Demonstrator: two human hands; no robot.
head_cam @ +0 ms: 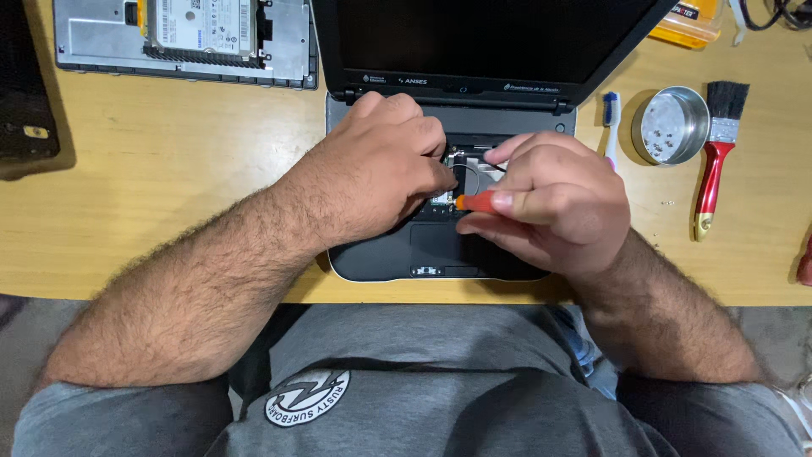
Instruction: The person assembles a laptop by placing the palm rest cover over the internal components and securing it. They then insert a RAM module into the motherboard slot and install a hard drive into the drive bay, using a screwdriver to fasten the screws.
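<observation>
Laptop teardown under way, keyboard already off.
My right hand (550, 199) is gripping an orange screwdriver (476, 201) closed-fisted; my left hand (381, 165), fingers curled, is steadying the exposed laptop (381, 254) internals; loose screws are lying in the tin (672, 125) near the table's (169, 186) far right edge.

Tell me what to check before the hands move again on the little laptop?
1. Right hand grips the orange screwdriver: ok.
2. Left hand steadies the opened laptop: ok.
3. Screwdriver tip seated in a screw: cannot tell, fingers hide it.
4. Round metal tin beside the laptop holds loose screws: ok.
5. Red-handled brush lies apart from the hands: ok.
</observation>
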